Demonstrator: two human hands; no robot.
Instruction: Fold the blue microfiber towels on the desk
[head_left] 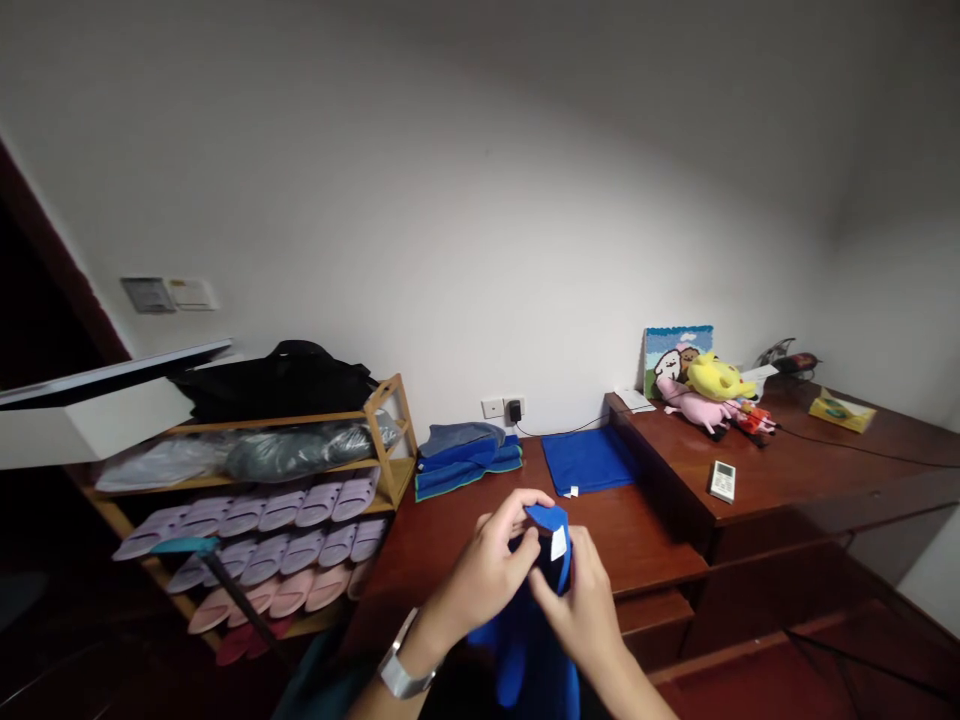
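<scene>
My left hand [495,560], with a silver band on the wrist, pinches the top edge of a blue cloth [514,655]. On the other side, my right hand [581,595] is closed on the same edge, close to a white label [558,542]. The cloth hangs down in folds below both hands, and its lower part runs out of view. Behind the hands, a flat folded blue cloth [589,458] lies on the brown table [442,535]. Left of it sits a stack of blue and grey cloths [465,462].
A shoe rack [394,470] with rows of slippers stands at the left, under a black bag [281,385] and a white box [120,420]. At the right, a raised desk [675,465] bears plush toys [716,378], a remote control [722,481] and a tissue pack [841,409].
</scene>
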